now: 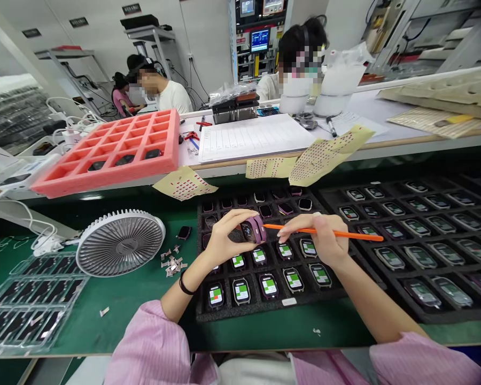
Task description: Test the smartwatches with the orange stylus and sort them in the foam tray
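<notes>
Pinched between the thumb and fingers of my left hand (229,238) is a purple watch case (254,230), raised above a black foam tray (240,313). My right hand (323,238) grips a thin orange stick (356,235). The stick's left tip is at the right side of the watch case; whether it touches cannot be made out. Below both hands, several watches with lit green and white screens, such as one watch (269,286), sit in the tray's slots.
A second black tray (388,278) of watches lies right. Left are a round fan (122,243), small loose pieces (173,264) and clear plastic trays (32,299). A pink foam tray (108,152) and paper sheets (256,136) rest on the shelf. Other people sit beyond.
</notes>
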The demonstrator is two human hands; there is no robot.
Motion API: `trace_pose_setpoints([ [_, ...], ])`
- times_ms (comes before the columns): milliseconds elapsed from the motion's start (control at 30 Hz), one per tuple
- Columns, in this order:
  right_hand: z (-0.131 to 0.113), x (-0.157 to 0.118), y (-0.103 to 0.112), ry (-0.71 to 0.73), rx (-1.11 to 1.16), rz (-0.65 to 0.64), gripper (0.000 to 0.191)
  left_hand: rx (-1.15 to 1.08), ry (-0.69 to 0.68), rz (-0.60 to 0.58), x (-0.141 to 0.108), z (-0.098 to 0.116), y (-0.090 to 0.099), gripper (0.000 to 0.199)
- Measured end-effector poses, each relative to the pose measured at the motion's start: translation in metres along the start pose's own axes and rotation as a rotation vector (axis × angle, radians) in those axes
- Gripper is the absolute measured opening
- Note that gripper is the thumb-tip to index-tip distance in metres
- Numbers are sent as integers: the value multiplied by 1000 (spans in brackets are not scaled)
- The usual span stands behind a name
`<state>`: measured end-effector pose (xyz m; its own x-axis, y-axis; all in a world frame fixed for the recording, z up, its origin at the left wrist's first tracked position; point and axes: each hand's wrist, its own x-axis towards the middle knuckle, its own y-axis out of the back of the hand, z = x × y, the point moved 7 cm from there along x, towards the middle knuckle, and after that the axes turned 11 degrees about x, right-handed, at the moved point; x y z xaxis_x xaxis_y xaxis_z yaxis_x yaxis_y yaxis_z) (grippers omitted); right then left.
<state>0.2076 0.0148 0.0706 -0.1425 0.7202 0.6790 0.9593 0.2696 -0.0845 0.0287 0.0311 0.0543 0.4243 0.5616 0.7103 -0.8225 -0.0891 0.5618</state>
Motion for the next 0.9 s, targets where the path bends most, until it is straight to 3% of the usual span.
trace_pose_setpoints([
  [267, -2, -4, -3, 39, -87, -9, 48, 22, -26, 26, 0, 2, 0, 49],
  [500, -7, -6, -6, -9, -44, 2, 48, -15, 57, -23, 0, -3, -4, 50],
  [900, -7, -4, -13, 6, -69, -37, 49, 16, 0, -17, -2, -2, -6, 53],
])
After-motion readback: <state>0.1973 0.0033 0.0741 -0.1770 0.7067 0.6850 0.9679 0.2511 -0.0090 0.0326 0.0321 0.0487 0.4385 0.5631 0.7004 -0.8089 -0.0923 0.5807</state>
